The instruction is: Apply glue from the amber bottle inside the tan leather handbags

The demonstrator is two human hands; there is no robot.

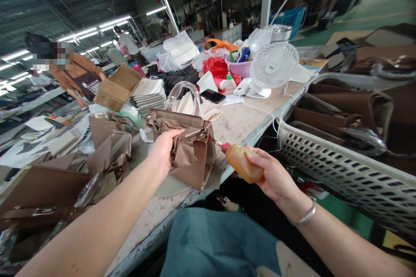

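White desk fan (274,66), black phone (212,95), cardboard box (117,87)

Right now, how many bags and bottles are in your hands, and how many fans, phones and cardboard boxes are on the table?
Brown bag, gripped by the left hand: 1
Amber squeeze bottle, held in the right hand: 1
White fan: 1
Black phone: 1
Open cardboard box: 1
Total: 5

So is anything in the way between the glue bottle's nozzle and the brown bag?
Nothing visible. The right hand holds the glue bottle with its red nozzle right at the brown bag's side; the left hand grips the bag's other side.
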